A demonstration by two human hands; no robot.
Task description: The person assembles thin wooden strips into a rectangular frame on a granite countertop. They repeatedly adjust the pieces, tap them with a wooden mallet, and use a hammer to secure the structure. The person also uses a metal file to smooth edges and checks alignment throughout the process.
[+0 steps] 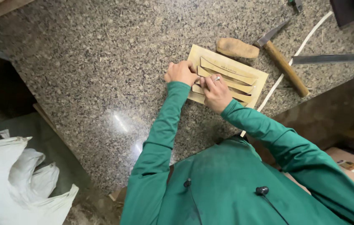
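Left hand (180, 73) fingers curled, right hand (215, 92) fingers pressed flat on tan sheet (223, 68)

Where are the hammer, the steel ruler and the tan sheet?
hammer (284, 66), head view, middle of its wooden handle.
steel ruler (325, 59), head view, middle of the blade.
tan sheet (261, 79), head view, bare right edge.

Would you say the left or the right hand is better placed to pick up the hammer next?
Probably the right hand. It rests on the tan card sheet on the side nearer the hammer, which lies just past the sheet's right edge. The left hand presses the sheet's far left edge and would have to cross over.
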